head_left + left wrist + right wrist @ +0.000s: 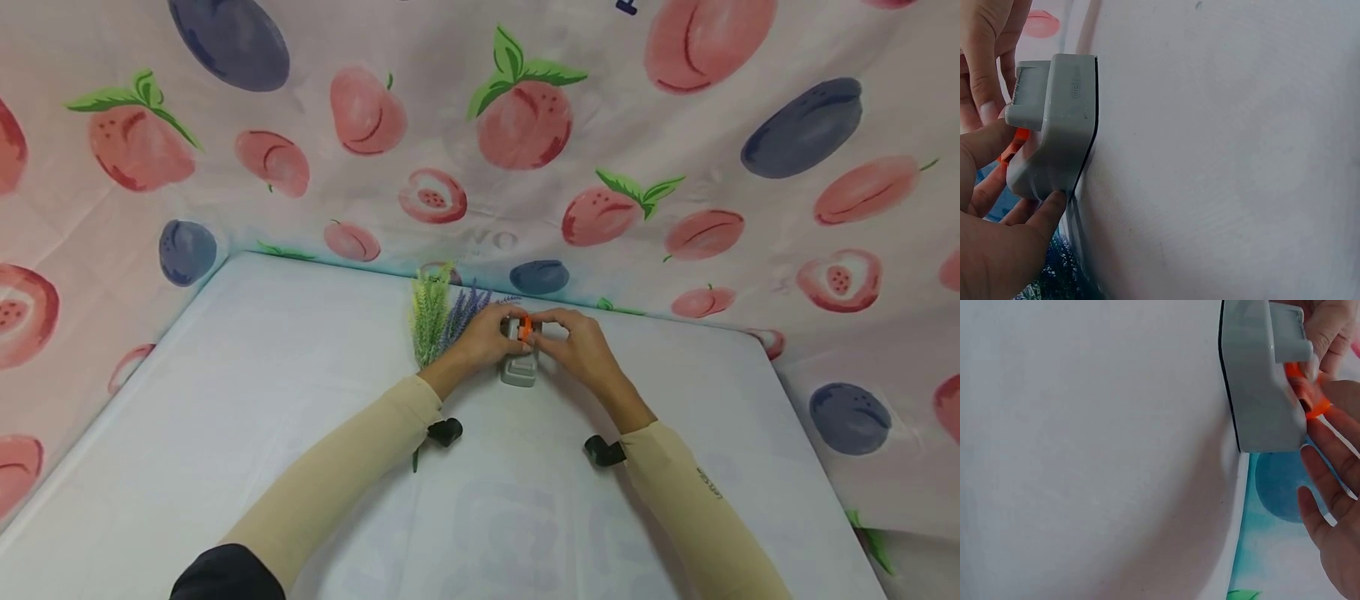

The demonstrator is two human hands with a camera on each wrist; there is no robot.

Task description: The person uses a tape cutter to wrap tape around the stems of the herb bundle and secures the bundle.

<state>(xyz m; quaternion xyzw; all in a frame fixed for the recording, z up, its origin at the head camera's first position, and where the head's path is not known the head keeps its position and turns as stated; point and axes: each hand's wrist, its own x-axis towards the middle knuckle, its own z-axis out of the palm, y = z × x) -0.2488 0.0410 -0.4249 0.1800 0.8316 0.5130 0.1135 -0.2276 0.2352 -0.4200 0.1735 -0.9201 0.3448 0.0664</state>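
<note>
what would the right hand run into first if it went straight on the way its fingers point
Most likely the orange spool at the grey tape dispenser; the right hand seems to be pinching it. The left hand looks next beyond, though depth there is unclear.

Tape dispenser (1069, 119): hard plastic, smooth, soft sheen; cutting edge (1017, 86) finely toothed, rough-looking. Orange reel (1317, 404): plastic look, smooth, lightly glossy. Flowers (430, 325): plastic-looking, rough, bristly heads. Tabletop (300, 367): smooth, mostly matt, faint sheen. Wall sheet (442, 108): cloth-like, lightly creased, dull. Sleeves (352, 446): soft-looking cloth, matt. Black cuff pieces (447, 432): smooth plastic look, low shine.
</note>
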